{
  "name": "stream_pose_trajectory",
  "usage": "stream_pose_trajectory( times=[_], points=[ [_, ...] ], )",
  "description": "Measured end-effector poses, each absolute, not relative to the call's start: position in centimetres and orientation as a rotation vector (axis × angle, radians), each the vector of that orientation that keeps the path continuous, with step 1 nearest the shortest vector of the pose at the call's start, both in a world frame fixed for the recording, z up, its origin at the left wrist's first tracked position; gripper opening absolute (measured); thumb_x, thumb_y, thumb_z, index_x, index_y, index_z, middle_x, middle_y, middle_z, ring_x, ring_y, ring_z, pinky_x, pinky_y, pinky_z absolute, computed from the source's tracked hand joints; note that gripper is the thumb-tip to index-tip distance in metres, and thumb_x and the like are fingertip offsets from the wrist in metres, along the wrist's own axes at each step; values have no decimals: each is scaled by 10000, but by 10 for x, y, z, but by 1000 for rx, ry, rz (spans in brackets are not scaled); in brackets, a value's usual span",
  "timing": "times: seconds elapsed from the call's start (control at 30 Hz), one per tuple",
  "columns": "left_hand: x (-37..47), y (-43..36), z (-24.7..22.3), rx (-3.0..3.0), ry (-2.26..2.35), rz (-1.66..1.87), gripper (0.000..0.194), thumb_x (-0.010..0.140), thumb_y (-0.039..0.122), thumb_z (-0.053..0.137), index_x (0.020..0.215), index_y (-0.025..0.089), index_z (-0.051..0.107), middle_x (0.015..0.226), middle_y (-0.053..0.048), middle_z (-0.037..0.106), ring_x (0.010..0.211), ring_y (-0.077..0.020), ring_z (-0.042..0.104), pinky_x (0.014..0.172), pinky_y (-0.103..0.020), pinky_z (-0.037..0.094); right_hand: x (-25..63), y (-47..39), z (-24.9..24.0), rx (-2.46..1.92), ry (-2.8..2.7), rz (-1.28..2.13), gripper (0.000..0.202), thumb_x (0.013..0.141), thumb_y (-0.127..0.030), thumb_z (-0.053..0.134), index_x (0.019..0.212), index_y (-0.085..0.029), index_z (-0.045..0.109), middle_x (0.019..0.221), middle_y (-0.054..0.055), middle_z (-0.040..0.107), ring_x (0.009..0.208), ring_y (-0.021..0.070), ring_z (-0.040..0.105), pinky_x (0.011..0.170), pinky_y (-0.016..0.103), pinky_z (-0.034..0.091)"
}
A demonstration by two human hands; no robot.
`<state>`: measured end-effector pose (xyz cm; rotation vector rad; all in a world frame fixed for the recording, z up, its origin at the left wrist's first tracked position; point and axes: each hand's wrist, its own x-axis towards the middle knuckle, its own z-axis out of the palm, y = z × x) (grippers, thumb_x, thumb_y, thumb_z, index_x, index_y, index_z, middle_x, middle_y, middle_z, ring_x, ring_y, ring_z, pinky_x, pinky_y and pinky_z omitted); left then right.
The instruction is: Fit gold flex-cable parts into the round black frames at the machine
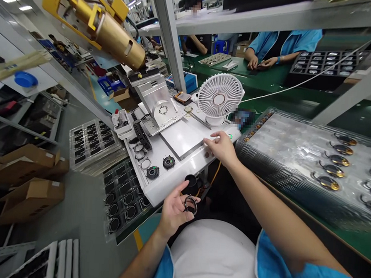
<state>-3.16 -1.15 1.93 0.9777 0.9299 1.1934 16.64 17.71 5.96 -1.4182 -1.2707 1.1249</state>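
Observation:
My left hand holds a dark round ring-shaped part between thumb and fingers, low in front of the white machine base. My right hand hovers over the front right edge of the base, near a green-lit button; its thumb and index finger come close together, and I cannot make out anything between them. Two round black watch parts lie on the left part of the base, beside thin rings. Behind them stands a silver metal fixture.
A white fan stands behind my right hand. Plastic trays with round parts are stacked at right. More trays sit at left, near cardboard boxes. A gold cylinder hangs overhead. Another person's hands are across the bench.

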Motion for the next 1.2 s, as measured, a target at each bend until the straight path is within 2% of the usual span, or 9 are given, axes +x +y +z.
stream_pose_trajectory(
  times=[0.07,0.13,0.2,0.3,0.4,0.6,0.8,0.97,1.2],
  points=[
    [-30,-14,17,1138,998,1225,988,646,309,965,1514,241,497,1582,-223,462,1059,-309,736,850,-371,594,170,146,48,-1342,-1271,1176,337,813,-466,770,874,-232,535,607,-34,624,451,152,559,424,248,427],
    [-24,-14,16,1332,1061,1220,1010,664,205,943,1545,283,455,1691,-212,264,1074,-314,737,874,-400,610,170,110,39,-1202,-1296,1333,376,803,-549,775,843,-212,614,695,20,684,554,180,628,465,269,482],
    [-15,-11,16,1501,1082,1161,1031,674,159,922,1568,280,423,1703,-213,230,1090,-333,734,902,-429,616,168,79,34,-1050,-1290,1483,414,805,-574,786,938,-192,704,867,75,754,750,228,713,613,319,582],
    [-1,-4,19,1626,1063,1061,1000,667,168,917,1554,223,460,1670,-214,327,1242,-420,657,970,-463,599,165,56,35,-943,-1167,1533,482,812,-542,811,1149,-206,737,1077,102,771,972,262,733,832,384,616],
    [8,3,23,1653,994,994,966,665,171,917,1533,208,495,1644,-222,374,1246,-433,657,997,-486,589,171,57,42,-962,-1067,1535,441,810,-519,824,1126,-218,762,998,88,783,899,250,739,776,370,619],
    [1,5,26,1518,851,1096,881,637,137,943,1420,255,557,1721,-234,138,1050,-344,764,860,-428,640,185,65,51,-975,-1095,1582,332,814,-496,814,878,-174,761,641,19,691,559,149,628,577,276,562],
    [-11,7,17,1891,878,999,747,734,216,885,1384,215,516,1690,-262,240,1093,-329,753,924,-445,638,184,66,50,-1068,-1180,1578,348,759,-482,851,855,-164,746,639,18,691,559,150,643,562,261,565],
    [-17,11,14,2320,1018,801,669,831,235,792,1408,215,455,1650,-221,374,1363,-354,594,1061,-491,572,190,67,46,-1002,-1117,1777,400,650,-460,938,834,-156,755,695,25,721,609,161,691,623,273,605],
    [-21,17,21,2359,974,747,661,837,194,782,1412,224,458,1603,-209,458,1316,-335,639,1038,-466,584,184,62,41,-1029,-956,1752,431,632,-489,955,814,-148,763,686,27,714,609,146,677,595,248,593]
  ],
)
